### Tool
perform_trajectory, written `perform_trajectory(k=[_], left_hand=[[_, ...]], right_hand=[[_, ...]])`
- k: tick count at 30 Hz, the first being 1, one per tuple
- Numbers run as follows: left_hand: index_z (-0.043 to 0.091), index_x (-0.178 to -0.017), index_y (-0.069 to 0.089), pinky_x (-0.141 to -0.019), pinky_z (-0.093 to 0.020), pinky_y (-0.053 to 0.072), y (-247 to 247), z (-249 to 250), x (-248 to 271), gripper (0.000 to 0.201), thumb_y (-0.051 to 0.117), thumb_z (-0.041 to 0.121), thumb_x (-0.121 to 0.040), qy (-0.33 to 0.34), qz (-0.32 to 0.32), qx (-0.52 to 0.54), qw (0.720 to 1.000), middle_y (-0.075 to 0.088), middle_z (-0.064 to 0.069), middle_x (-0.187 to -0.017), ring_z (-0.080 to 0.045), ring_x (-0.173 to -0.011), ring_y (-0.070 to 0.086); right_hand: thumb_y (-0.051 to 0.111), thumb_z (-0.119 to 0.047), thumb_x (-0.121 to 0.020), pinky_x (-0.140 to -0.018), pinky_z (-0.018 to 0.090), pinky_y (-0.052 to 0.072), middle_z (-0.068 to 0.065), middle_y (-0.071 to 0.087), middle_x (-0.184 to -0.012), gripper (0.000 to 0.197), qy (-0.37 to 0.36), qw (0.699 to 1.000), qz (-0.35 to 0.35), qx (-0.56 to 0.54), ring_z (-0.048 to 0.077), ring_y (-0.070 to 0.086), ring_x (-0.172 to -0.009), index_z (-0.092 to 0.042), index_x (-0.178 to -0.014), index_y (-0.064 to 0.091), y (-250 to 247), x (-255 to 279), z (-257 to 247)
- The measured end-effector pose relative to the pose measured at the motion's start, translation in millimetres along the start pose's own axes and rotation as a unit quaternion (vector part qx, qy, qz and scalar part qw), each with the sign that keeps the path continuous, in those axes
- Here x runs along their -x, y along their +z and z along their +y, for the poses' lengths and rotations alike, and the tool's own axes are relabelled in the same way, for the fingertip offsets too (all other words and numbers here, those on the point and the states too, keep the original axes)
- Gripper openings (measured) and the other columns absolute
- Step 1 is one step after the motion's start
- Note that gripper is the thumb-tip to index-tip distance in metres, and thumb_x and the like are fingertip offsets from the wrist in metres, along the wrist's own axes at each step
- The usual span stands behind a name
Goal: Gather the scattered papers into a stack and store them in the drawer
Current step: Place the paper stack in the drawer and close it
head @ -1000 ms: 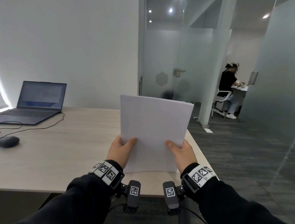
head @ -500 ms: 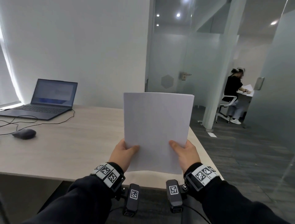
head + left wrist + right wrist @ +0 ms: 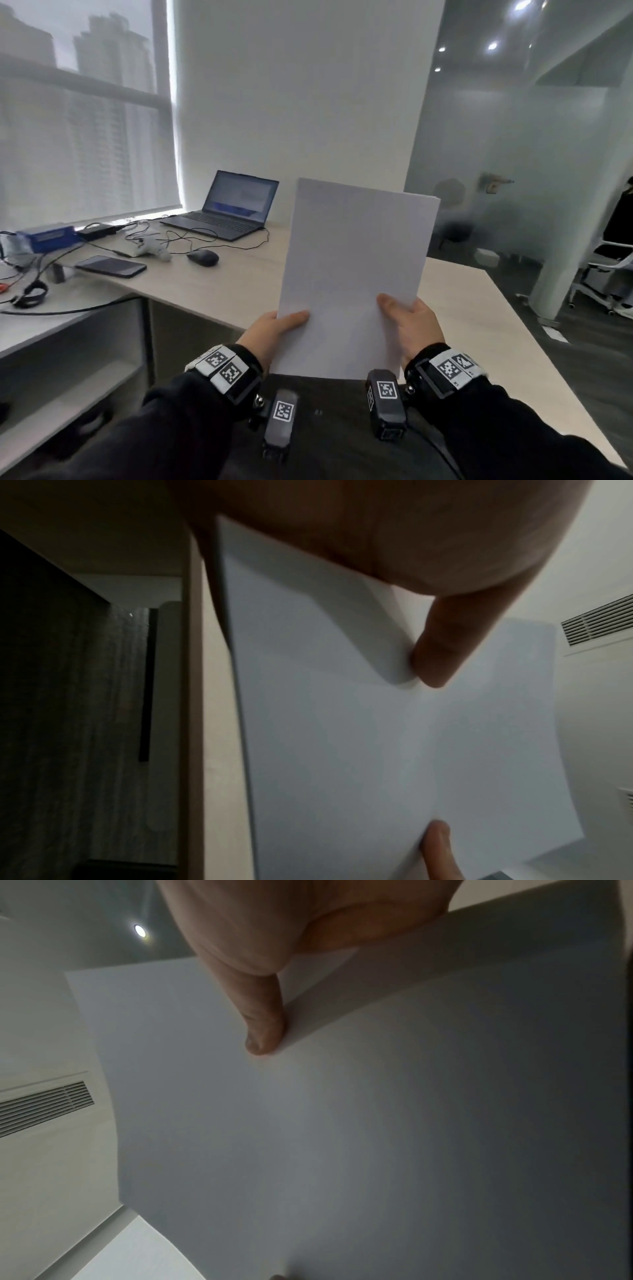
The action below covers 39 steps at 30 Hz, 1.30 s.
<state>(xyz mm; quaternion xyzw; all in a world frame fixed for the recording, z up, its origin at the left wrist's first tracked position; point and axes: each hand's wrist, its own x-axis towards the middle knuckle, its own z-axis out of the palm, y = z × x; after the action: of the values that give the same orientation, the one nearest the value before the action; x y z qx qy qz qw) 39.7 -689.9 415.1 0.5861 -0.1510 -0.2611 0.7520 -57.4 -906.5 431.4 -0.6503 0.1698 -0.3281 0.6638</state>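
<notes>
A stack of white papers [image 3: 356, 274] is held upright above the near edge of the wooden desk [image 3: 479, 325]. My left hand [image 3: 274, 329] grips its lower left edge, thumb on the front sheet. My right hand [image 3: 411, 325] grips the lower right edge the same way. The left wrist view shows the stack [image 3: 377, 750] from below, with my left thumb [image 3: 441, 656] pressed on it. The right wrist view shows the sheets [image 3: 342, 1123] under my right thumb [image 3: 263, 1026]. No drawer is visible.
An open laptop [image 3: 233, 209], a mouse [image 3: 203, 257], a phone [image 3: 109, 266], cables and a blue box [image 3: 46, 236] lie at the desk's far left. A white shelf unit [image 3: 68, 359] stands lower left. Glass partitions and an office chair [image 3: 609, 274] are on the right.
The head view has swung left, bringing the window, phone and shelf unit into sight. Both hands keep their hold on the paper stack, which has tilted slightly to the right.
</notes>
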Motion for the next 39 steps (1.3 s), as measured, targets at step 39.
perform_trajectory(k=[39], left_hand=[[0.006, -0.109, 0.070, -0.085, -0.036, 0.058, -278.7, -47.4, 395.1, 0.031, 0.071, 0.027, -0.087, 0.019, 0.561, -0.079, 0.824, 0.075, -0.007, -0.099, -0.024, -0.086, 0.073]], right_hand=[[0.054, -0.019, -0.062, -0.090, 0.052, 0.056, 0.010, 0.070, -0.103, 0.052, 0.075, 0.790, -0.587, 0.162, 0.033, 0.069, -0.093, -0.020, -0.114, 0.055, 373.7, 279.2, 57.4]])
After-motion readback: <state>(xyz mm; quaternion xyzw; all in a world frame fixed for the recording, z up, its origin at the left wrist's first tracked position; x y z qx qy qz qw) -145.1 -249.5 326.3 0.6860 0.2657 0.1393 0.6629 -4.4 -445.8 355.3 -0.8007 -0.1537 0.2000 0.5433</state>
